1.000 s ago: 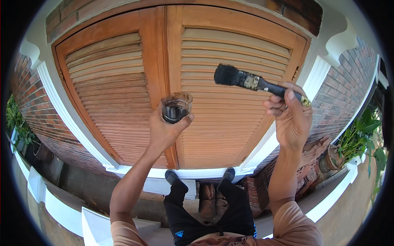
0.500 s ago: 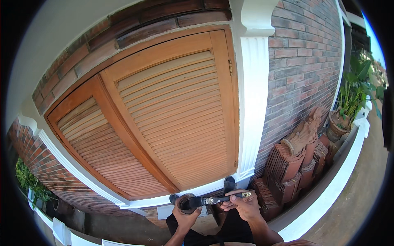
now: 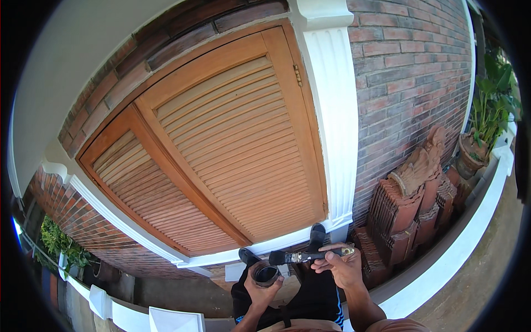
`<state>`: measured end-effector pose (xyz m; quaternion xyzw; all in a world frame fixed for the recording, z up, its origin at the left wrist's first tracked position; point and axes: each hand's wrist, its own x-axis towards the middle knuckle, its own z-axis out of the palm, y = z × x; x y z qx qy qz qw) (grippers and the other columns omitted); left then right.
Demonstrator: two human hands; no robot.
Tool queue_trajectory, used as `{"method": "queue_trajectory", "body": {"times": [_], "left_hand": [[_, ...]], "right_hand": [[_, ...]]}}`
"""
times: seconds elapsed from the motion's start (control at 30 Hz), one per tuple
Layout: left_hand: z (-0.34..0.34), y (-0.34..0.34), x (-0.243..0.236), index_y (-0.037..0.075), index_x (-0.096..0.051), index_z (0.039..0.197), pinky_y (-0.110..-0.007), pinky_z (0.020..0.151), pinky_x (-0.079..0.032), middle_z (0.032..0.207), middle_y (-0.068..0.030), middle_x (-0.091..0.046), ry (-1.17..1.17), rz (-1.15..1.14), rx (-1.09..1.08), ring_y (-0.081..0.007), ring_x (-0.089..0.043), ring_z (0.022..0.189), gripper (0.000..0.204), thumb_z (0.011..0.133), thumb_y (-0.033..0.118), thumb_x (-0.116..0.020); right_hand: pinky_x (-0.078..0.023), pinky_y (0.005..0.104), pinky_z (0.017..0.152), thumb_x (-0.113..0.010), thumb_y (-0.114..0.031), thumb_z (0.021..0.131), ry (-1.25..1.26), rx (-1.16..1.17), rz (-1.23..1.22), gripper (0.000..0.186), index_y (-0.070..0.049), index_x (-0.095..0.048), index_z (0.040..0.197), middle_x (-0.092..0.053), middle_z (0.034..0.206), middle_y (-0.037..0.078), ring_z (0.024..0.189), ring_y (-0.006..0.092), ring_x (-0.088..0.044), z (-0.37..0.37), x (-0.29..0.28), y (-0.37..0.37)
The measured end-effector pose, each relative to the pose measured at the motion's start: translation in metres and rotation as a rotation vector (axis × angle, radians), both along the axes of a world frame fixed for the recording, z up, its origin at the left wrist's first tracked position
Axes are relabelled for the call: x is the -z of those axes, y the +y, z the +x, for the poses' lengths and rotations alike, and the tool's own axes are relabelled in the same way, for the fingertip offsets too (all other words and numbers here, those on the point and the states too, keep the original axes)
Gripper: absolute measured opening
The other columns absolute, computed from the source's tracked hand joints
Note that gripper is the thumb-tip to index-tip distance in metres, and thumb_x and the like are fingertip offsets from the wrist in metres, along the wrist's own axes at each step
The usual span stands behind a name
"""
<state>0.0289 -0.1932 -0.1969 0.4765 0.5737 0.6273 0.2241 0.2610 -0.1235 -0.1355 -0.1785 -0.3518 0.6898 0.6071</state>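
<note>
My left hand [image 3: 259,293] is wrapped round a small round cup [image 3: 266,275] with dark liquid inside. In my right hand [image 3: 344,271] I grip a paintbrush [image 3: 300,257] by its handle, held level with its dark bristles pointing left. The bristles are just above the far rim of the cup; whether they touch it I cannot tell. Beyond my hands stands a pair of wooden louvred shutters, the left one [image 3: 149,185] darker and redder in places, the right one [image 3: 238,149] paler. Both are closed.
A white fluted pillar [image 3: 332,122] borders the shutters on the right. Stacked clay roof tiles [image 3: 395,213] lean by the brick wall [image 3: 409,77], with a potted plant [image 3: 473,155] beyond. A low white wall [image 3: 448,271] curves along the right. My shoes [image 3: 316,237] rest near the sill.
The brush has come up out of the cup, and its bristles now sit above the rim. The cup has moved slightly lower and right. My head view has shifted.
</note>
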Motion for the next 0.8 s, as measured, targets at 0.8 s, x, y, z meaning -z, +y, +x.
{"method": "queue_trajectory", "body": {"times": [0.8], "left_hand": [[-0.082,-0.079,0.014,-0.005,-0.060,0.122,-0.032,0.094,-0.054,0.111,-0.0126,-0.070,0.099,-0.028,-0.069,-0.0162,-0.068,0.100,0.064,0.071,0.018,-0.091]], "right_hand": [[-0.068,0.0469,0.071,-0.057,-0.002,0.098,-0.017,-0.271,-0.132,0.022,0.013,-0.063,0.114,-0.074,0.092,0.029,0.083,0.0418,-0.077,-0.094,0.004,-0.065]]}}
